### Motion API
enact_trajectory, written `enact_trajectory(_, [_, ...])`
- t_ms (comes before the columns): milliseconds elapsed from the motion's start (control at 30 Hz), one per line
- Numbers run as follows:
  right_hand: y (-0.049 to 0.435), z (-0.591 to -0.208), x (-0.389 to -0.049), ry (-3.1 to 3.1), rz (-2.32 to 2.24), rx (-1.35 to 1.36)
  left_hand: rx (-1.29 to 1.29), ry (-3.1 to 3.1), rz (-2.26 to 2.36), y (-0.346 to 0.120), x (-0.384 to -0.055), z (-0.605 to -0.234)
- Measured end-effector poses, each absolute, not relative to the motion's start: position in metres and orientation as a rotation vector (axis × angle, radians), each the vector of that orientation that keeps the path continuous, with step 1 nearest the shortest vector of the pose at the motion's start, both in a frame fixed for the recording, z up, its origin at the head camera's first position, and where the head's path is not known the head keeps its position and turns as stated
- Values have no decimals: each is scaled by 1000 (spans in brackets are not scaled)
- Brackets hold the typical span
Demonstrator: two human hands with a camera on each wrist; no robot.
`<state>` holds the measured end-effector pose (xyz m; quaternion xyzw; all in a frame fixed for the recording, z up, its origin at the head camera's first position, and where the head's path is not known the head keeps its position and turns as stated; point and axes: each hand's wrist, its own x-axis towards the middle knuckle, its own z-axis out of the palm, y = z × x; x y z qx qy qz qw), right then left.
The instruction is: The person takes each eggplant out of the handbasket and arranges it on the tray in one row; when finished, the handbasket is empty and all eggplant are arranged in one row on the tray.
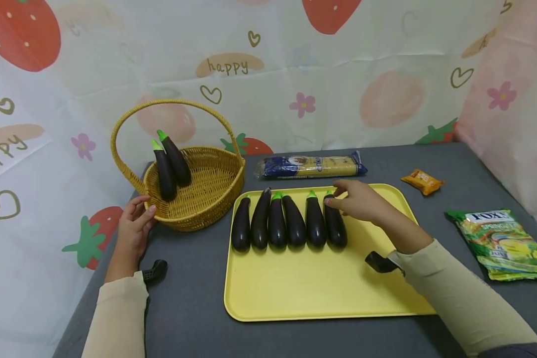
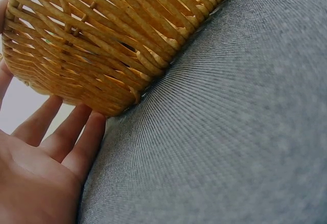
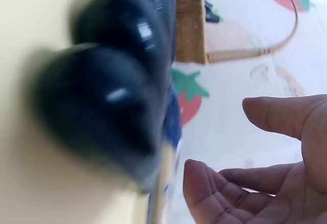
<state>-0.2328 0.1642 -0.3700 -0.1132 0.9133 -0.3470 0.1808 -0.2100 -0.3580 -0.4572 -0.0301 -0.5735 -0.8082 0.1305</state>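
Left hand (image 1: 133,231) is kept loosely spread at the near left side of the wicker basket (image 1: 210,184); fingertips are rested against the weave, nothing gripped. Right hand (image 1: 360,200) is held at the stem end of the rightmost eggplant (image 1: 336,227) on the yellow tray (image 1: 295,288). Thumb and fingers are parted, nothing seen held between them; whether that eggplant is touched can't be told.

Six eggplants (image 1: 277,226), that one counted, are laid side by side in the tray's far half, stems at the far end. Two eggplants (image 1: 164,171) are set in the basket, leaned on its left side, green stems raised above the rim. Basket is stood on the grey table (image 1: 188,298) left of the tray, handle up.

Behind the tray a long pasta pack (image 1: 315,166) is laid crosswise. To the right, a small orange packet (image 1: 422,181) is placed, with a green bag (image 1: 503,243) nearer. Table is backed by a strawberry-print cloth (image 1: 161,49).
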Motion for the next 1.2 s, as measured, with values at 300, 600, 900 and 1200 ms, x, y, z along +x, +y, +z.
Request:
enact_trajectory(300, [62,-335,-282,2623,-889,-712,-80,-1656,-2359,-360,-214,-457])
enact_trajectory(600, [-66,-335,-309,2473,-981,-871,-96,-1676,-2356,-355,-215,-458])
enact_trajectory(900, [-167,-363,-315,2147,-1328,-558,-6,-1713,-2311,-361,-201,-457])
enact_trajectory(1200, [-198,-368,-317,2122,-1391,-455,-40,-1702,-2313,-359,-210,-455])
